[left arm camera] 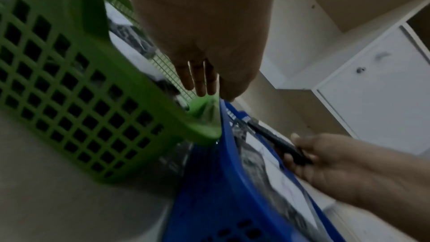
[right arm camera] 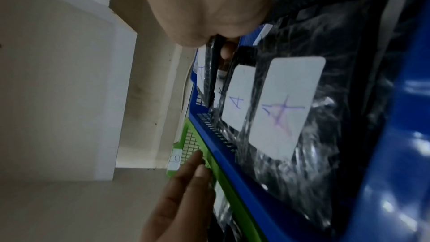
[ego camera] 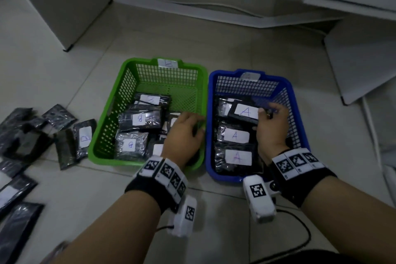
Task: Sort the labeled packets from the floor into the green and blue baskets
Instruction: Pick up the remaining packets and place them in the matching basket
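Note:
The green basket [ego camera: 128,83], tagged B, holds several dark packets with B labels [ego camera: 139,119]. To its right, the blue basket [ego camera: 295,113] holds several packets labelled A [ego camera: 235,136]. My right hand [ego camera: 262,113] is inside the blue basket and pinches the right edge of an A packet [ego camera: 244,111], held tilted above the others. The left wrist view shows that packet [left arm camera: 277,141] edge-on between thumb and fingers. My left hand [ego camera: 192,122] hovers over the green basket's right side with straight fingers [left arm camera: 200,84], holding nothing. More packets [ego camera: 83,137] lie on the floor at left.
A loose heap of dark packets [ego camera: 19,135] spreads along the left floor edge. A white cabinet [ego camera: 64,2] stands at the back left, and white boards [ego camera: 364,60] lean at right. A black cable [ego camera: 304,236] trails near my right forearm.

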Action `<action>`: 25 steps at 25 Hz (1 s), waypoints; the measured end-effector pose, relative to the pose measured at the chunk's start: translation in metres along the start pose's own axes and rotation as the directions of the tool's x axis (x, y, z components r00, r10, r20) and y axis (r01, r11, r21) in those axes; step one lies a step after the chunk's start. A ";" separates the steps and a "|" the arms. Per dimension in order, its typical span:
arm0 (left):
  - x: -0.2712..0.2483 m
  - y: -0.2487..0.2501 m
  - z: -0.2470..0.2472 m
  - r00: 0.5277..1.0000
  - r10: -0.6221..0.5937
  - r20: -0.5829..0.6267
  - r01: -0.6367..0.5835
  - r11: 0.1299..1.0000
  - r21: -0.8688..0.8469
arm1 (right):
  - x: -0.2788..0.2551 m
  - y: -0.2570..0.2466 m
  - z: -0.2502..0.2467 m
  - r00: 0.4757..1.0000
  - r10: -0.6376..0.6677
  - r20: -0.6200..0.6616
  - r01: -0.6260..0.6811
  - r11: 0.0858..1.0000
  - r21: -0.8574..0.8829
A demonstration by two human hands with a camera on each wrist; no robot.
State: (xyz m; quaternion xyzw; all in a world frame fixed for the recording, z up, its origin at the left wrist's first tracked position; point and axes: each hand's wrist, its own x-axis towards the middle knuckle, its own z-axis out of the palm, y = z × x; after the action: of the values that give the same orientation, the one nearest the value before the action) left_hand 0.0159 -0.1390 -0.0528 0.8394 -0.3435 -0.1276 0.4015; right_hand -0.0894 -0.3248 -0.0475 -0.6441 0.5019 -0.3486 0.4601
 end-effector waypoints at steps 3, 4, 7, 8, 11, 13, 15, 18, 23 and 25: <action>-0.003 0.009 0.021 0.995 0.050 0.089 -0.056 0.996 0.076 | 0.018 -0.010 -0.007 0.998 0.055 0.009 -0.056 0.995 0.088; -0.001 0.009 0.025 0.994 0.042 0.099 -0.052 0.994 0.101 | 0.024 -0.015 -0.008 0.994 0.087 0.060 -0.095 0.985 0.143; 0.012 0.009 0.031 0.995 0.018 0.103 -0.030 0.992 0.120 | 0.040 -0.022 -0.001 0.964 0.121 0.235 -0.158 0.976 0.147; 0.016 0.009 0.033 0.995 0.018 0.101 -0.030 0.993 0.118 | 0.044 -0.023 0.004 0.951 0.122 0.285 -0.150 0.985 0.080; 0.020 0.009 0.032 0.992 0.021 0.122 -0.034 0.993 0.112 | 0.045 -0.016 0.019 0.930 0.081 0.358 -0.009 0.980 -0.199; 0.019 0.007 0.029 0.986 0.034 0.166 -0.052 0.993 0.105 | 0.041 -0.009 0.025 0.929 -0.014 0.370 0.161 0.915 -0.369; 0.018 0.005 0.022 0.977 0.041 0.208 -0.061 0.994 0.090 | 0.029 -0.009 0.026 0.927 -0.082 0.366 0.255 0.853 -0.455; 0.013 -0.002 0.003 0.979 0.085 0.186 -0.101 0.992 0.078 | -0.003 -0.019 0.024 0.932 -0.164 0.323 0.312 0.816 -0.487; -0.028 -0.035 -0.046 0.988 0.104 -0.112 -0.102 0.995 0.017 | -0.057 -0.035 0.030 0.934 -0.032 0.357 0.273 0.711 -0.649; -0.049 -0.053 -0.071 0.970 0.089 -0.228 -0.077 0.995 0.060 | -0.078 -0.041 0.037 0.913 -0.043 0.406 0.308 0.724 -0.617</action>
State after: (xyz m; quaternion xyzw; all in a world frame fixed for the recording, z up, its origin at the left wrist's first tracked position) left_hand 0.0398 -0.0408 -0.0503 0.8434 -0.3325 -0.0036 0.4220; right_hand -0.0618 -0.2368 -0.0201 -0.8640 0.4345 -0.0625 0.2467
